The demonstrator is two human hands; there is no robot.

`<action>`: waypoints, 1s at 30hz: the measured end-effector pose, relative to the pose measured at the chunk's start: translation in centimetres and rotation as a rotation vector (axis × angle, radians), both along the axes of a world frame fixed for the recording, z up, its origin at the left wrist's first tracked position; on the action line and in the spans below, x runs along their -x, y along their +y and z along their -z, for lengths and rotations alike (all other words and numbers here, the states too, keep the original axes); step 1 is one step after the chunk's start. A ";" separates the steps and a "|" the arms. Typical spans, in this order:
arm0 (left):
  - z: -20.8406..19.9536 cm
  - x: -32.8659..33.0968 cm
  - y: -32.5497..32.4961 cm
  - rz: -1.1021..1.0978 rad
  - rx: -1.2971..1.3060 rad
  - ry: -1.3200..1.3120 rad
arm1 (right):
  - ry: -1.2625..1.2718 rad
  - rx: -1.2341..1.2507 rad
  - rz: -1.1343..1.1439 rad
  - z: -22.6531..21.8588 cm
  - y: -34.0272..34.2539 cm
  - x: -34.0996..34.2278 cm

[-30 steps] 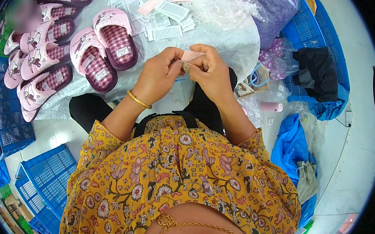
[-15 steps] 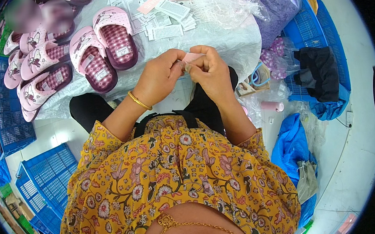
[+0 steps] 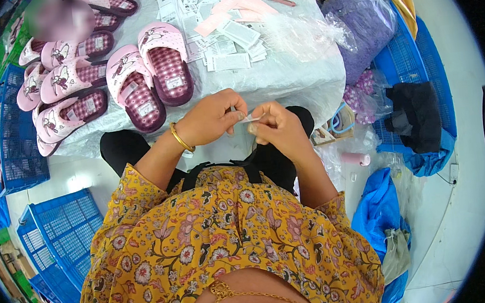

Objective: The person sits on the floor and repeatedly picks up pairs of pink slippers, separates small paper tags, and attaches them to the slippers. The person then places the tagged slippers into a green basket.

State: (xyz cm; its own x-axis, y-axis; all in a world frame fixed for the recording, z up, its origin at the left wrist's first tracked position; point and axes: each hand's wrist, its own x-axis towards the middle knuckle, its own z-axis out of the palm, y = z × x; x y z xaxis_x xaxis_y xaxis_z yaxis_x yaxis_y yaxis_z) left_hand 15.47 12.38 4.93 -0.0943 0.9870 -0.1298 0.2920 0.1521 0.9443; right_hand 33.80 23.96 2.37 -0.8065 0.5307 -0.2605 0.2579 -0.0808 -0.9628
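Note:
My left hand (image 3: 212, 118), with a gold bangle at the wrist, pinches one end of a small pale paper label (image 3: 251, 118) just off the table's front edge. My right hand (image 3: 278, 128) has its thumb and fingers closed on the other end. The label is seen nearly edge-on, and the fingertips cover much of it. Ahead and to the left, a pink slipper (image 3: 163, 37) with a checked insole stands beside another slipper (image 3: 145, 109) on the plastic-covered table (image 3: 214, 87). White printed labels (image 3: 230, 62) and pink paper strips (image 3: 224, 9) lie beyond my hands.
More pink slippers (image 3: 69, 77) crowd the table's left side. Clear plastic bags (image 3: 307, 30) lie at the right, near small scissors or snips (image 3: 278, 0). Blue crates (image 3: 59, 231) stand on the floor at left, with another blue crate (image 3: 435, 77) at right. A filled purple bag (image 3: 361, 25) adjoins the table.
Both hands have come down and nearer to me, slightly apart, still on the label. It has turned from showing its pink face to nearly edge-on. The whole view has shifted.

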 end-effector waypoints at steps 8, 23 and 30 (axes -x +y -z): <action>-0.8 -0.8 -0.2 -0.061 -0.208 0.541 | 0.066 -0.370 0.135 -0.4 -0.3 0.0; -2.7 15.3 6.5 -0.367 -0.231 0.785 | 0.150 -0.140 0.171 1.5 1.4 2.4; 1.6 32.5 11.9 -0.505 0.218 0.994 | 0.090 -0.212 0.187 2.3 1.9 2.4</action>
State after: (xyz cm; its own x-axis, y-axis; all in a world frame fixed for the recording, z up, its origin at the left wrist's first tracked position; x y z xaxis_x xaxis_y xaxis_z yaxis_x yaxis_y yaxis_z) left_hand -17.08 24.27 3.28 -0.6322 0.7725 0.0599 0.7557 0.5977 0.2676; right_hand 31.45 25.83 0.10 -0.7048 0.7069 -0.0598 0.1698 0.0862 -0.9817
